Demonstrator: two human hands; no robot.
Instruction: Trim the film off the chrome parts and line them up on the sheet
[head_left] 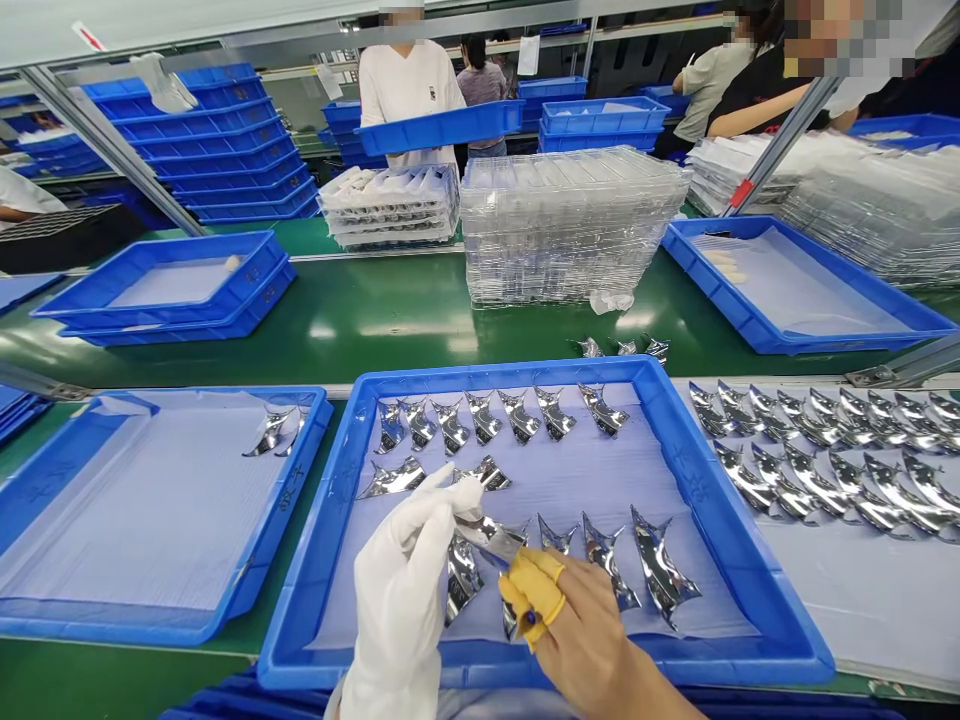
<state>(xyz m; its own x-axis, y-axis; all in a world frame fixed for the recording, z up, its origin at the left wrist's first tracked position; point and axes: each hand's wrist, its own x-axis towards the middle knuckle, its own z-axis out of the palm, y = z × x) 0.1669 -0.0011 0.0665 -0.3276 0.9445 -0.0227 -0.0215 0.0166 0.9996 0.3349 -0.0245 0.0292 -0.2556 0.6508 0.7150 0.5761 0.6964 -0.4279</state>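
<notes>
Gloved left hand (401,590) pinches a mirror-chrome curved part (489,537), bare right hand (581,625) with yellow finger cots (534,592) gripping its other end, above a blue tray (315,560) of matching parts (604,565).

Your left hand (401,590) wears a plain white glove. The chrome piece (491,535) between your hands is mirror-silver, streaked with dark reflections. Your right hand (592,625) has mustard-yellow finger cots (534,590). Beneath both hands, the plastic tray (495,375) is bright blue around a pale lavender liner (592,470). Left of your left hand sits a second tray (304,430) of the same vivid blue. Ahead of your hands, the conveyor belt (360,320) is glossy dark green.
</notes>
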